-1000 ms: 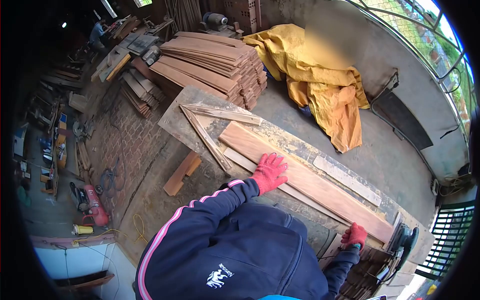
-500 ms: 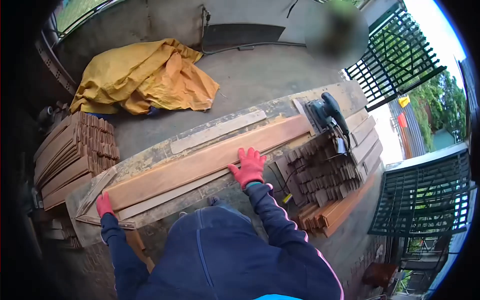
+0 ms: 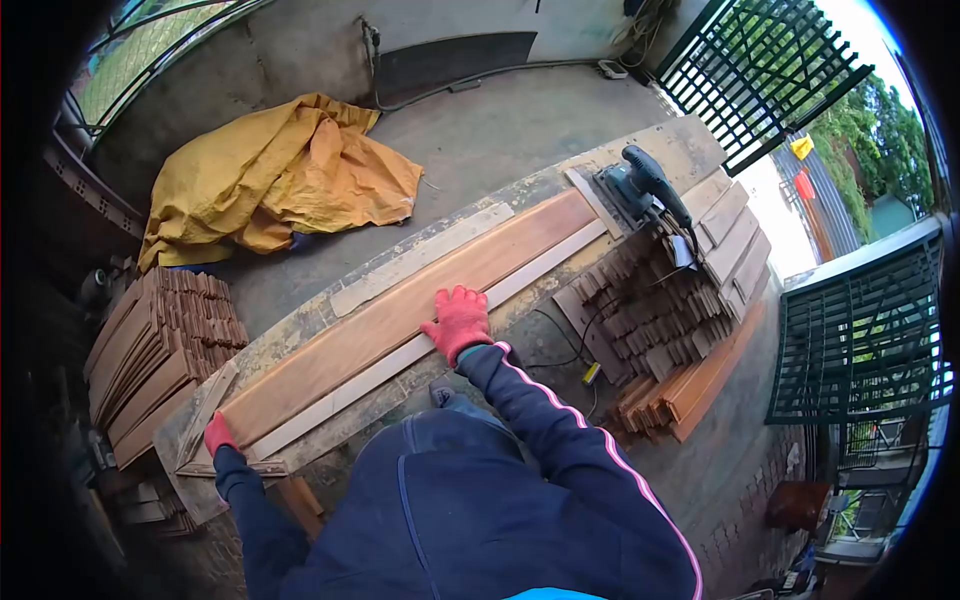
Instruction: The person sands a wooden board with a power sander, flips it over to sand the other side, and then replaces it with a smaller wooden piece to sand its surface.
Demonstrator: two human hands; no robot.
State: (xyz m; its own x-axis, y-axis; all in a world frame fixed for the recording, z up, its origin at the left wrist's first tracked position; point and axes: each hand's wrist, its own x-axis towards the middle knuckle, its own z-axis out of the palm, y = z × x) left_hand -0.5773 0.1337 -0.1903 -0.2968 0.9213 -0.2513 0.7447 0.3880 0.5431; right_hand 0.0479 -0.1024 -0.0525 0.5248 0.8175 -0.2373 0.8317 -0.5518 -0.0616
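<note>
A long reddish-brown wooden plank (image 3: 365, 325) lies on the worn workbench (image 3: 330, 440). My right hand (image 3: 462, 322), in a red glove, rests on the plank's near edge towards its middle, fingers spread. At the plank's left end, my left hand (image 3: 219, 432), also gloved in red, is closed around the near corner; its fingertips are partly hidden. A pale wooden strip (image 3: 375, 382) runs along the plank's near side, and another pale strip (image 3: 425, 258) lies along its far side. Past the right end sits a dark green power sander (image 3: 640, 190).
Stacked boards (image 3: 640, 310) stand at the bench's right, with reddish planks (image 3: 675, 400) below. More stacked boards (image 3: 165, 340) are at the left. A yellow tarp (image 3: 280, 180) covers something beyond the bench. The sander's cable (image 3: 560, 362) hangs near my right arm.
The plank has shifted away from me against the far strip, exposing more of the near one. My right hand has moved left along it. The view has turned slightly.
</note>
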